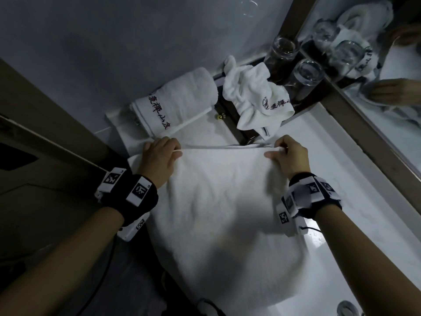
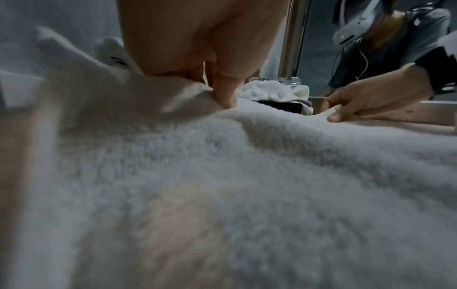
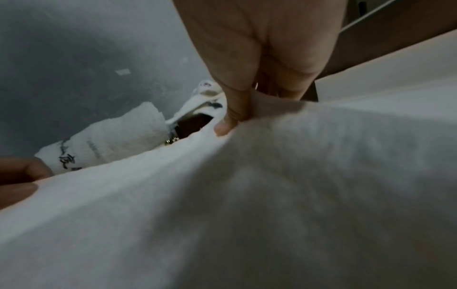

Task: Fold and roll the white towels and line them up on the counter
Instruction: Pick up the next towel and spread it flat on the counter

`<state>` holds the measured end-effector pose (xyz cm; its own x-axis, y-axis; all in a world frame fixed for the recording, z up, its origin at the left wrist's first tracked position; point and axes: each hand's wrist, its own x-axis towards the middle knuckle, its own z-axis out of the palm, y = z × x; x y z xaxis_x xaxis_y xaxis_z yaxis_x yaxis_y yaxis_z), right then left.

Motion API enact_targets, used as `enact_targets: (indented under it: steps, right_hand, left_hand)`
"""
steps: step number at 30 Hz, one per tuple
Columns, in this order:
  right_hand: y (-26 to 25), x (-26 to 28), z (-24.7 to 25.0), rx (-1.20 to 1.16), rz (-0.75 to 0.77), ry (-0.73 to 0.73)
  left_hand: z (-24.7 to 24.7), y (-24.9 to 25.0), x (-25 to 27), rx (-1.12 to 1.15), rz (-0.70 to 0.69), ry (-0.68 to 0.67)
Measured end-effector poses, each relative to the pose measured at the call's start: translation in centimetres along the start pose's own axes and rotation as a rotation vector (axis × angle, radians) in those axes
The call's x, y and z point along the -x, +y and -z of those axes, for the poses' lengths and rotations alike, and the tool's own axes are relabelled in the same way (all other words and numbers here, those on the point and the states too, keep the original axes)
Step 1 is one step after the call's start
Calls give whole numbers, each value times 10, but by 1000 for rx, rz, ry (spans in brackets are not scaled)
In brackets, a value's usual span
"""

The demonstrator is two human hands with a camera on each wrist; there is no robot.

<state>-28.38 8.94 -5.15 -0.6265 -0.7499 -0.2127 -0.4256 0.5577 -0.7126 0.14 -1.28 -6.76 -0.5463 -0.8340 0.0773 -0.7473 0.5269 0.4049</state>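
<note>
A large white towel (image 1: 218, 201) lies spread over the white counter (image 1: 341, 179) and hangs off its near edge. My left hand (image 1: 159, 156) pinches the towel's far left corner, thumb on top (image 2: 225, 97). My right hand (image 1: 284, 156) pinches the far right corner between thumb (image 3: 225, 125) and fingers. A rolled white towel (image 1: 177, 99) with dark lettering lies against the wall just beyond my left hand. A crumpled white towel (image 1: 252, 96) with a logo sits on a dark tray beyond my right hand.
Two upturned drinking glasses (image 1: 305, 76) stand on the dark tray (image 1: 241, 131) by the mirror (image 1: 387, 87). A grey wall (image 1: 114, 53) rises behind the rolled towel. A small brass knob (image 1: 220, 116) shows between the towels. A brown door (image 1: 34, 156) is at the left.
</note>
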Motion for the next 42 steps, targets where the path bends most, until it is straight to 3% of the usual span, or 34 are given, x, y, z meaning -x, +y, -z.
enact_targets:
  steps: [4, 10, 14, 20, 24, 28, 33, 37, 42]
  right_hand:
    - [1, -10, -13, 187, -39, -44]
    - [10, -10, -21, 441, 158, 1]
    - [13, -11, -13, 359, 122, -92]
    - [20, -13, 14, 306, 55, -316]
    - [24, -12, 27, 2, 4, -239]
    - [20, -8, 27, -199, -106, -297]
    - [28, -14, 27, -26, -144, -142]
    - [27, -20, 21, 190, -118, -23]
    - [33, -23, 22, 212, -141, -39]
  left_hand:
    - [-2, -12, 3, -99, 59, -121]
    - [8, -34, 19, -107, 212, -167]
    - [15, -42, 26, -62, 314, -212]
    - [24, -48, 21, 151, 328, -298]
    - [34, -54, 14, 349, 245, -224]
    - [32, -56, 7, 416, 226, -182]
    - [34, -59, -4, 523, 274, -220]
    - [28, -51, -15, 691, 336, -127]
    - [15, -49, -3, 780, 373, -199]
